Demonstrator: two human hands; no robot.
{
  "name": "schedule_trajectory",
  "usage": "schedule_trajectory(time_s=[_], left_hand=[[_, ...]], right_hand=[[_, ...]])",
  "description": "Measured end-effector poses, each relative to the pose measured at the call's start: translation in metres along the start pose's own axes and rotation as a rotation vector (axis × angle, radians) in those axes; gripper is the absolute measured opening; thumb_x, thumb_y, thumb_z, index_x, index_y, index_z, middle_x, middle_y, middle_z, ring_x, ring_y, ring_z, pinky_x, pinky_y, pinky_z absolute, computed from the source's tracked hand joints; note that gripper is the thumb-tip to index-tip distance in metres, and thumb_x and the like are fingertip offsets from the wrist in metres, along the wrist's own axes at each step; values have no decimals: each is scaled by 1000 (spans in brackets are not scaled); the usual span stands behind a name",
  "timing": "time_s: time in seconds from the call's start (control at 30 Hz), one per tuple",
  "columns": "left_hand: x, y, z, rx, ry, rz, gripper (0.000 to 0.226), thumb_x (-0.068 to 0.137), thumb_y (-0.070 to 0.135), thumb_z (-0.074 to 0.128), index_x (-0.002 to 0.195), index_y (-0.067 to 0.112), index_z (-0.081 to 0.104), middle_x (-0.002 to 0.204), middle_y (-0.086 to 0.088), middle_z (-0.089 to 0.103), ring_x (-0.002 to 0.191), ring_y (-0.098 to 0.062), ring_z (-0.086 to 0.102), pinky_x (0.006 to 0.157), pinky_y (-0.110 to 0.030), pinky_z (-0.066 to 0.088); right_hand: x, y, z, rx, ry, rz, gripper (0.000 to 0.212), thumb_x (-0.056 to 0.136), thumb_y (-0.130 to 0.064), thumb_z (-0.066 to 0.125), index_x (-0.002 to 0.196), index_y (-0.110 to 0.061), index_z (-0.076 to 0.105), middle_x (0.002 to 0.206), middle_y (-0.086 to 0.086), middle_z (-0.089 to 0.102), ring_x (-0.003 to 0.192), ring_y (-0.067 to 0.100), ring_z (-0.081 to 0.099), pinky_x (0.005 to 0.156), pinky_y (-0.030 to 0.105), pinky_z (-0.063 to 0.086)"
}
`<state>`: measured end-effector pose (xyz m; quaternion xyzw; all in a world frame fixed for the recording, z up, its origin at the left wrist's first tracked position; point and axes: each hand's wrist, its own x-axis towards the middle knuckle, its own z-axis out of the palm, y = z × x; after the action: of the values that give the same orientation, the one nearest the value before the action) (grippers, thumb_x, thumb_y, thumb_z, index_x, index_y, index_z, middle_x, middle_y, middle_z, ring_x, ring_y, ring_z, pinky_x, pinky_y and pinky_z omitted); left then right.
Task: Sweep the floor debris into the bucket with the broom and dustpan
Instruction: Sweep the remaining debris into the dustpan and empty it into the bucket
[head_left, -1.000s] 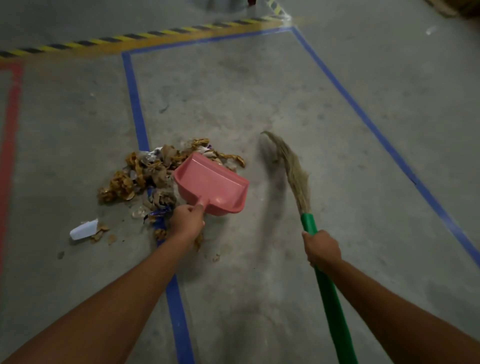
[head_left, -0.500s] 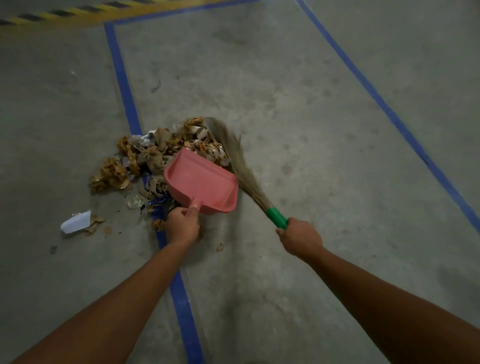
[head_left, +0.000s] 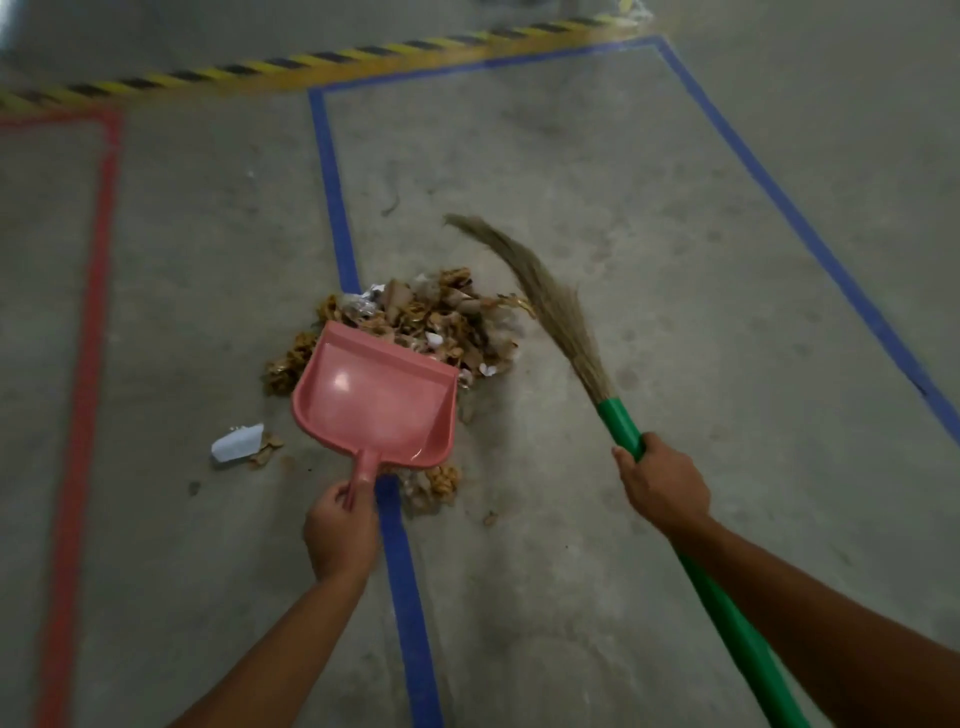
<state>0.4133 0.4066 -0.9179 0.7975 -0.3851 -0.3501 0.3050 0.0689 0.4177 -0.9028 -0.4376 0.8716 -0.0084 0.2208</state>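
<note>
A pink dustpan (head_left: 374, 400) lies with its front lip against a pile of brown and white debris (head_left: 436, 322) on the concrete floor. My left hand (head_left: 340, 525) grips its handle from behind. My right hand (head_left: 662, 480) grips the green handle of a broom (head_left: 618, 421). The straw bristles (head_left: 545, 296) reach up and left, their side touching the right edge of the pile. The pan's inside looks bare. No bucket is in view.
A white paper scrap (head_left: 236, 441) and brown crumbs (head_left: 434, 483) lie near the dustpan. Blue tape (head_left: 400, 561) runs under the pile toward me, red tape (head_left: 85, 364) marks the left, and a yellow-black striped strip (head_left: 311, 62) crosses the far floor.
The broom swung out from behind the pile to its right side, bristles lifted away. The dustpan turned flatter, with its mouth toward the debris. The camera view tilted up.
</note>
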Motion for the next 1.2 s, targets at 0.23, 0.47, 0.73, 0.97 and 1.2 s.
schedule_trajectory(time_s=[0.23,0.47,0.73,0.97,1.2], left_hand=[[0,-94,-67,121,46,-61,36,93,28,67,60,13,63,49,-3,59,49,-17,55,49,-28,36],[-5,-163,-92,180,40,-138,20,91,11,68,72,16,69,56,-6,64,59,-26,61,60,-36,44],[-9,-202,-105,245,-4,-290,28,91,19,67,66,8,72,55,-7,65,58,-27,60,58,-33,42],[49,-159,-78,142,-76,-328,42,92,29,66,55,9,66,48,-8,61,52,-25,55,54,-31,38],[94,-125,-44,88,-134,-338,47,86,46,69,69,2,70,53,-8,63,41,-18,47,48,-25,36]], right_hand=[[63,-38,20,-134,-200,-29,39,97,-47,52,106,-9,58,81,7,63,65,21,66,62,34,59],[30,-38,78,-282,-222,-202,37,96,-48,51,110,-15,58,83,3,59,69,19,59,60,30,47],[2,-40,89,-388,-225,-303,35,100,-48,45,115,-17,53,87,2,60,70,19,61,59,31,52],[1,-35,92,-485,-191,-381,35,100,-47,45,118,-18,53,78,-3,55,60,10,56,43,22,39],[7,-44,96,-519,-191,-480,37,100,-48,46,121,-18,56,75,-4,55,57,9,56,42,20,41]])
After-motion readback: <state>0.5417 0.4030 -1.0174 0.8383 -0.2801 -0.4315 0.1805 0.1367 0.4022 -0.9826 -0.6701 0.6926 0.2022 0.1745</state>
